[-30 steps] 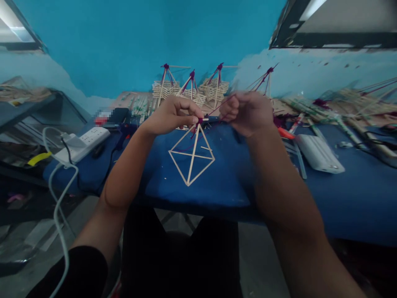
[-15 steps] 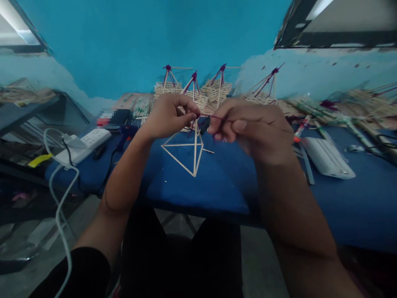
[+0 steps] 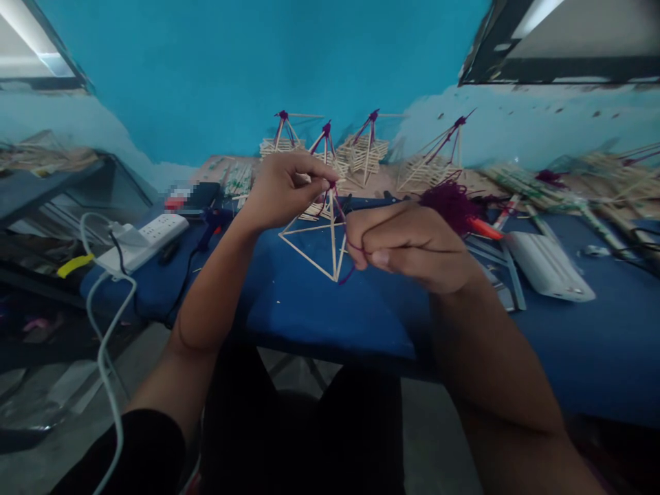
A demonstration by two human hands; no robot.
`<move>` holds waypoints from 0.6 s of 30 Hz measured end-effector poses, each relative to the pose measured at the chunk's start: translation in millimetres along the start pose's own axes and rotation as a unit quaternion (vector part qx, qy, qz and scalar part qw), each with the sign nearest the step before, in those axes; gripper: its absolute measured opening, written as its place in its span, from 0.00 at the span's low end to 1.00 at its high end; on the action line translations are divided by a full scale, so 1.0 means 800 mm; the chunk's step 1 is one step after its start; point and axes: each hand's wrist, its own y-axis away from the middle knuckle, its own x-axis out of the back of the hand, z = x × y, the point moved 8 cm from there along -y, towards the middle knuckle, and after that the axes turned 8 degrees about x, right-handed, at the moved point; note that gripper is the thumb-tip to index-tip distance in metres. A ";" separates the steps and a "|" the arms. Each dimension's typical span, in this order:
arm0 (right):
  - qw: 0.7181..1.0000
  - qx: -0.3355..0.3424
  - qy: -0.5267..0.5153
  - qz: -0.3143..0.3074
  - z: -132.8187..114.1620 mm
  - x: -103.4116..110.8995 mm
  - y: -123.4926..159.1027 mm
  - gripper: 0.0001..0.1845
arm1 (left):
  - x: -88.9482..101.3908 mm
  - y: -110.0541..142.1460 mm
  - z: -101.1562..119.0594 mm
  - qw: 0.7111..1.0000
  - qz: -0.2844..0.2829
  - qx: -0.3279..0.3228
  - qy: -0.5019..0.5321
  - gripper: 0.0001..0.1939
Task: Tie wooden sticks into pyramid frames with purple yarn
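A pyramid-shaped frame of thin wooden sticks [image 3: 333,240] stands on the blue table in front of me. My left hand [image 3: 293,189] pinches its top, where purple yarn is wound around the joined sticks. From that tip the purple yarn [image 3: 340,207] runs down to my right hand [image 3: 405,244], which is closed around it to the right of the frame. A loose yarn end hangs below the right fingers. Behind my right hand lies a bundle of purple yarn [image 3: 451,206].
Several stick structures [image 3: 368,155] with purple-tied tops stand along the wall. On the left are a power strip [image 3: 155,237], a glue gun [image 3: 210,225] and cables. A white box-like device [image 3: 549,265] and a metal ruler [image 3: 512,278] lie on the right.
My right hand has moved down and slightly towards me, drawing the yarn downward from the tip. My left hand stays at the top. The purple bundle behind my right hand has come into view.
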 end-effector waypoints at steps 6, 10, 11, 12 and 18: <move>0.994 -0.098 -0.004 -0.048 0.041 0.028 0.024 0.25 | 0.029 -0.011 -0.015 0.998 0.022 0.000 0.053 0.05; 0.975 -0.208 0.017 -0.074 0.087 0.051 0.048 0.22 | 0.042 -0.013 -0.015 0.997 0.015 0.000 0.079 0.09; 0.974 -0.220 0.018 -0.057 0.095 0.059 0.052 0.23 | 0.041 -0.013 -0.014 0.997 0.011 0.002 0.082 0.10; 0.973 -0.227 0.020 -0.037 0.101 0.066 0.055 0.25 | 0.038 -0.012 -0.013 0.997 0.004 0.004 0.083 0.11; 0.969 -0.231 0.030 0.087 0.133 0.086 0.062 0.25 | 0.014 -0.006 -0.005 0.997 -0.033 0.005 0.074 0.10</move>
